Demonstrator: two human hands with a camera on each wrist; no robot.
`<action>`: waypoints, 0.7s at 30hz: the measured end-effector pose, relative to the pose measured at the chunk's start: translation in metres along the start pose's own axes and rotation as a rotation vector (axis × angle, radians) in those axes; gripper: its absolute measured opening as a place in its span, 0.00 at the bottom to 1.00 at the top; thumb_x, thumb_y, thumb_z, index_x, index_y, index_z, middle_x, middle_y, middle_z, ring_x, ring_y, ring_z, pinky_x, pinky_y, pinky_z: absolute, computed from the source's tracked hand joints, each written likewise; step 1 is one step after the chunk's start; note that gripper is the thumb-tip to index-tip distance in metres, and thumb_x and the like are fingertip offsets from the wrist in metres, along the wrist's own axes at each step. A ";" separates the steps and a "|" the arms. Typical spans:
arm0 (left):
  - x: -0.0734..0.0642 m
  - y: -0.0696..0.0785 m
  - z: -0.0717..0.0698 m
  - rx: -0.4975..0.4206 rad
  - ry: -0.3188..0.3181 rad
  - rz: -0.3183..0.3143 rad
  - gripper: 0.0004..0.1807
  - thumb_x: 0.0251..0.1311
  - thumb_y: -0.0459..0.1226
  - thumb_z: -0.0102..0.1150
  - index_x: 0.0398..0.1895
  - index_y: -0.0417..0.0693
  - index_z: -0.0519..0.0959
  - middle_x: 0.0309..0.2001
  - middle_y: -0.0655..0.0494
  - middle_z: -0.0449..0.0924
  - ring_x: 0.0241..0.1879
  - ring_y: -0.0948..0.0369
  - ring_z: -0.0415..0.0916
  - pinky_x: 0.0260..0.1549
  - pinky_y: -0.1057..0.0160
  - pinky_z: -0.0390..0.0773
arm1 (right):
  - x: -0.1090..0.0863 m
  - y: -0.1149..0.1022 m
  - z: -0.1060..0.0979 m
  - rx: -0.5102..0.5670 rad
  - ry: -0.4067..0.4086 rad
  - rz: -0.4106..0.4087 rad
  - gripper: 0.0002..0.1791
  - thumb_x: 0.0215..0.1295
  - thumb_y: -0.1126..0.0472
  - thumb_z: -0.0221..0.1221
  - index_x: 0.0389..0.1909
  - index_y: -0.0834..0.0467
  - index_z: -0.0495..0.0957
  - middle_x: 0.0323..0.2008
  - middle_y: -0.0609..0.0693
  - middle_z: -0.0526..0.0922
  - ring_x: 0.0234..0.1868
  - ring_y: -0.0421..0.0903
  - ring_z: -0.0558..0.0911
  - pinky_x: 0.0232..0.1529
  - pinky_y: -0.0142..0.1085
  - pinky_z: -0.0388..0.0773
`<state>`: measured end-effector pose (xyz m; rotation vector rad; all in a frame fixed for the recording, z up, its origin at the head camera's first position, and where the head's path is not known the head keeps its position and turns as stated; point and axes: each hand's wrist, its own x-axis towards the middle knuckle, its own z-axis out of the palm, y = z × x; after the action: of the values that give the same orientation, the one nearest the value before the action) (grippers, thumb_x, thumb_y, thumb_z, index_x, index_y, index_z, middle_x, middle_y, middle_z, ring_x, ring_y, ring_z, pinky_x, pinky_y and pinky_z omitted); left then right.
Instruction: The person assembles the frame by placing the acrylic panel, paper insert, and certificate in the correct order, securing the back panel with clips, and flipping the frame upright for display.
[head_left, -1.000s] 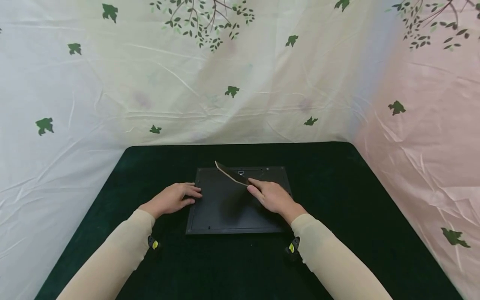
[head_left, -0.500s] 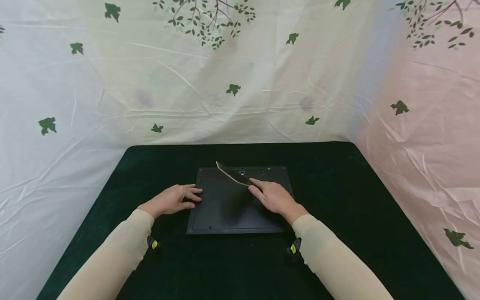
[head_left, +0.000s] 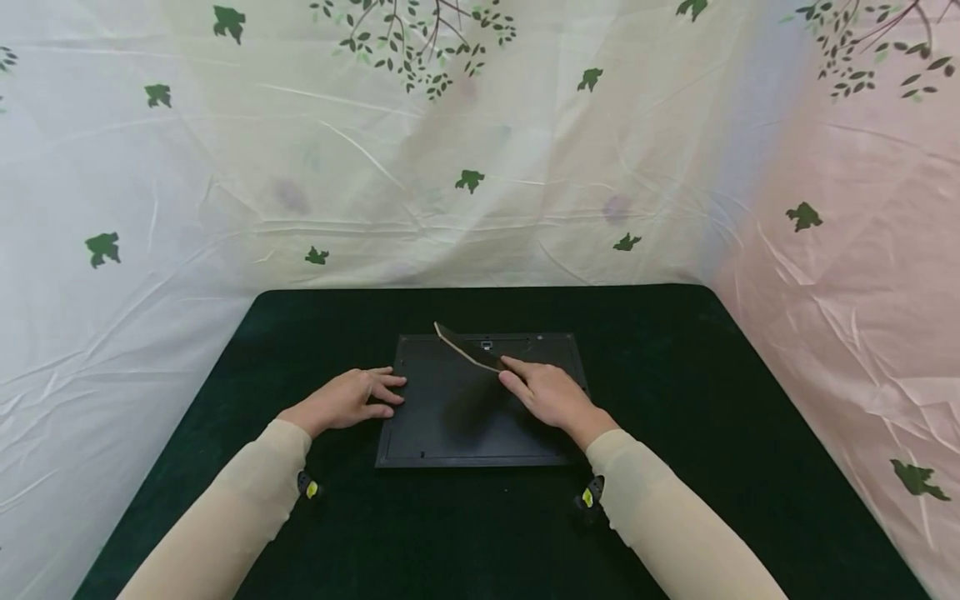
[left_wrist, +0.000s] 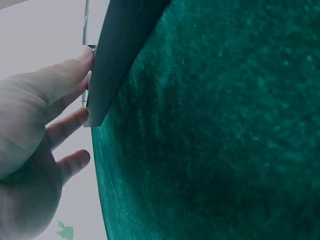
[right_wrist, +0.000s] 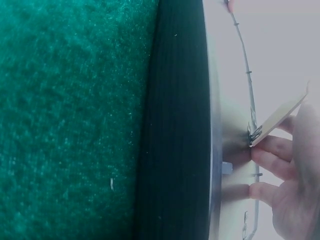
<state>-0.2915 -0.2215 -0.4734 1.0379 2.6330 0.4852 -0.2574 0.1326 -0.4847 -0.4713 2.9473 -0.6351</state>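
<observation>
A black picture frame (head_left: 442,437) lies back side up at the middle of the table. Its thin stand leg (head_left: 468,350), with a pale cut edge, is raised at a slant over the backing. My right hand (head_left: 551,393) pinches the lower right end of this leg between thumb and fingers; the right wrist view shows the leg (right_wrist: 280,119) tilted up from a small metal hinge (right_wrist: 255,134). At the frame's left edge, my left hand (head_left: 352,400) rests with fingers spread and fairly straight. The left wrist view has those fingertips (left_wrist: 82,116) right at the frame's corner.
Dark green cloth (head_left: 480,533) covers the table. A pale curtain (head_left: 375,150) printed with leaves hangs behind it and along both sides. A small metal hanger (head_left: 486,345) sits near the frame's far edge.
The whole head view has shifted slightly to the right. Both hands, the frame and the raised leg keep nearly the same positions, the left fingers a little more spread.
</observation>
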 end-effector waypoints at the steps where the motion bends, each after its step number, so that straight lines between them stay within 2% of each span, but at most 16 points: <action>1: 0.000 0.000 0.000 0.002 -0.001 -0.001 0.15 0.60 0.42 0.64 0.51 0.55 0.84 0.65 0.55 0.70 0.70 0.50 0.55 0.64 0.41 0.58 | 0.000 0.000 0.000 0.001 0.002 -0.001 0.39 0.68 0.28 0.31 0.72 0.45 0.61 0.68 0.46 0.67 0.67 0.48 0.68 0.65 0.49 0.63; 6: 0.005 0.001 -0.001 0.033 -0.010 -0.010 0.16 0.59 0.43 0.65 0.51 0.56 0.84 0.65 0.55 0.71 0.70 0.51 0.56 0.64 0.41 0.58 | 0.002 0.002 0.002 0.008 0.011 -0.004 0.34 0.72 0.33 0.36 0.72 0.45 0.62 0.68 0.47 0.67 0.66 0.48 0.68 0.65 0.50 0.63; 17: 0.013 0.008 -0.004 0.094 -0.031 -0.077 0.15 0.54 0.44 0.69 0.46 0.56 0.86 0.62 0.56 0.73 0.69 0.52 0.59 0.63 0.42 0.60 | 0.002 -0.001 0.002 0.016 0.020 0.017 0.32 0.72 0.35 0.38 0.71 0.44 0.63 0.67 0.46 0.68 0.65 0.49 0.69 0.64 0.50 0.64; 21: 0.015 0.011 -0.003 0.110 -0.043 -0.110 0.14 0.54 0.43 0.69 0.45 0.57 0.86 0.62 0.56 0.74 0.69 0.53 0.60 0.63 0.44 0.61 | 0.002 -0.001 0.002 0.009 0.016 0.019 0.36 0.70 0.30 0.34 0.71 0.44 0.62 0.68 0.46 0.68 0.66 0.48 0.69 0.64 0.49 0.64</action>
<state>-0.2967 -0.2039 -0.4679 0.9174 2.6872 0.2938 -0.2591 0.1304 -0.4867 -0.4383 2.9591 -0.6534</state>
